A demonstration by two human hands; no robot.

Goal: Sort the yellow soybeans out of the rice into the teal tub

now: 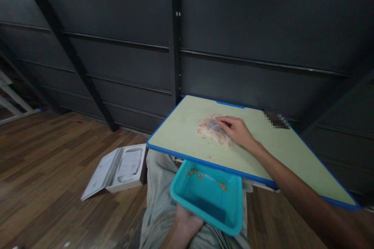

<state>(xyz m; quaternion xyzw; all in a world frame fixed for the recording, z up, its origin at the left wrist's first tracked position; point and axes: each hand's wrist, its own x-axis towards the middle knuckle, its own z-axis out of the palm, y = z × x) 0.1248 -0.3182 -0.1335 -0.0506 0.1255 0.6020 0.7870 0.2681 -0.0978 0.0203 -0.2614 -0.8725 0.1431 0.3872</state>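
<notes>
My right hand point(238, 131) lies flat on a pale green table with a blue edge point(181, 132), its fingers spread on a heap of mixed white and tan grains point(210, 129). My left hand point(187, 223) grips the underside of a turquoise plastic tray point(207, 202), holding it on my lap just below the table's front edge. A few tan grains point(201, 176) lie at the tray's far side. One loose grain sits on the table near the front edge.
An open white box point(118, 171) lies on the wooden floor to the left. A dark metal wall point(248, 39) with horizontal rails and a slanted brace stands right behind the table. A small dark object point(276, 118) sits at the table's far right corner.
</notes>
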